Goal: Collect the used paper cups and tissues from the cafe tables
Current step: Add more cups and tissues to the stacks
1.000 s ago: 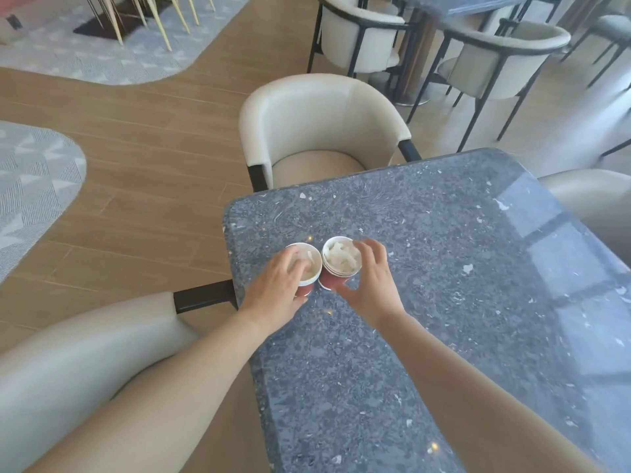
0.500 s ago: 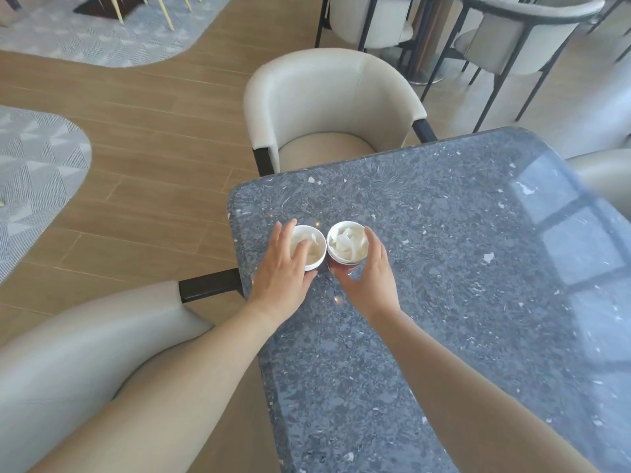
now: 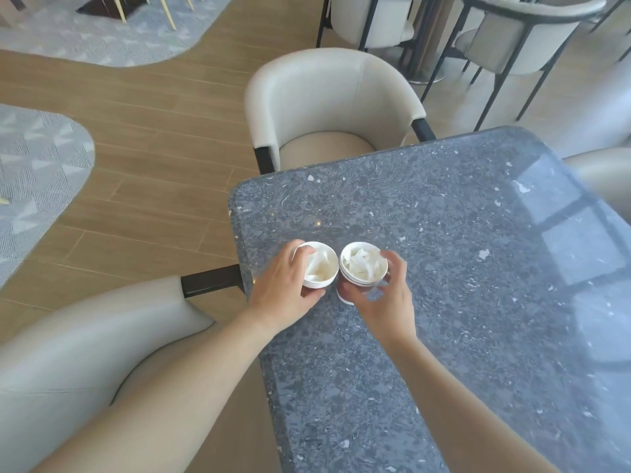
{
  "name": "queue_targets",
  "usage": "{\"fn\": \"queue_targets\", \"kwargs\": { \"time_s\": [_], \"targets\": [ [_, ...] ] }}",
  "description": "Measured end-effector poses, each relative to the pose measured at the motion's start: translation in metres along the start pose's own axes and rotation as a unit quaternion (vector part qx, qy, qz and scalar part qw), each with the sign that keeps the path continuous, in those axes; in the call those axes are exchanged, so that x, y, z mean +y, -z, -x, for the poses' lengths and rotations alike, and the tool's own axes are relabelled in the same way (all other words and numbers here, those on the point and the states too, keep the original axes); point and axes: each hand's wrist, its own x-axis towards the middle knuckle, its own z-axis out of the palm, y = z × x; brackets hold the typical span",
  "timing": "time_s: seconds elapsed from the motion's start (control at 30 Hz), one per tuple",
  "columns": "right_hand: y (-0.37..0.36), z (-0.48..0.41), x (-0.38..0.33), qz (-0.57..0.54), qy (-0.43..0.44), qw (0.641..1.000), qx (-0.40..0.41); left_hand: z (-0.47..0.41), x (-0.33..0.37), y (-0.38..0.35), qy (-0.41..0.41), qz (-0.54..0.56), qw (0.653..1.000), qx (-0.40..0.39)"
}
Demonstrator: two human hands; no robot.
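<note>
Two paper cups with red sides and white rims stand side by side near the left edge of a dark speckled stone table [image 3: 461, 233]. Each looks like a nested stack with crumpled white tissue inside. My left hand [image 3: 283, 291] wraps the left cup [image 3: 319, 269] from its near left side. My right hand [image 3: 386, 298] grips the right cup [image 3: 363, 268] from the near right, fingers around its wall. That right cup appears tilted or lifted a little, its base showing beneath the rim.
A cream tub chair [image 3: 327, 107] stands at the table's far edge and another [image 3: 85, 363] at its left side, under my left arm. More chairs [image 3: 522, 32] and a table base stand behind. Wooden floor and grey patterned rugs [image 3: 37, 172] lie to the left.
Both hands have closed around the cups from resting beside them. The right cup now sits higher and tilted, with its base visible.
</note>
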Motion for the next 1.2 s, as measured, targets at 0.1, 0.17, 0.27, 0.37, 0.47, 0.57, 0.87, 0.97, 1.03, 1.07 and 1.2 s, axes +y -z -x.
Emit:
{"fn": "queue_targets", "kwargs": {
  "time_s": [0.1,0.17,0.27,0.37,0.47,0.57,0.87,0.97,1.03,1.07,1.2],
  "targets": [
    [0.017,0.029,0.003,0.012,0.012,1.000,-0.006,0.018,0.014,0.009,-0.002,0.014,1.000,-0.010],
    [0.028,0.046,0.002,0.013,0.041,0.999,-0.004,0.031,0.028,0.018,-0.004,0.017,1.000,-0.005],
    [0.046,0.068,-0.004,0.000,0.072,0.997,0.002,0.052,0.050,0.032,-0.005,0.030,1.000,0.005],
    [0.066,0.089,-0.012,-0.013,0.084,0.996,0.002,0.076,0.073,0.046,-0.005,0.039,0.999,0.011],
    [0.086,0.107,-0.021,-0.014,0.112,0.994,-0.001,0.096,0.096,0.065,-0.018,0.018,1.000,0.014],
    [0.106,0.124,-0.032,-0.014,0.157,0.987,-0.001,0.117,0.122,0.087,-0.005,0.002,0.999,0.039],
    [0.150,0.176,-0.050,-0.012,0.232,0.972,-0.032,0.192,0.173,0.116,0.031,0.015,0.993,0.112],
    [0.158,0.197,-0.045,-0.015,0.232,0.972,-0.023,0.212,0.186,0.113,0.040,0.013,0.991,0.128],
    [0.164,0.209,-0.044,-0.020,0.227,0.973,-0.015,0.224,0.194,0.112,0.041,0.015,0.989,0.144],
    [0.166,0.214,-0.045,-0.020,0.230,0.973,-0.011,0.229,0.197,0.113,0.040,0.017,0.987,0.152],
    [0.172,0.232,-0.060,-0.009,0.251,0.968,-0.012,0.252,0.200,0.125,0.041,0.026,0.985,0.167]
  ]
}}
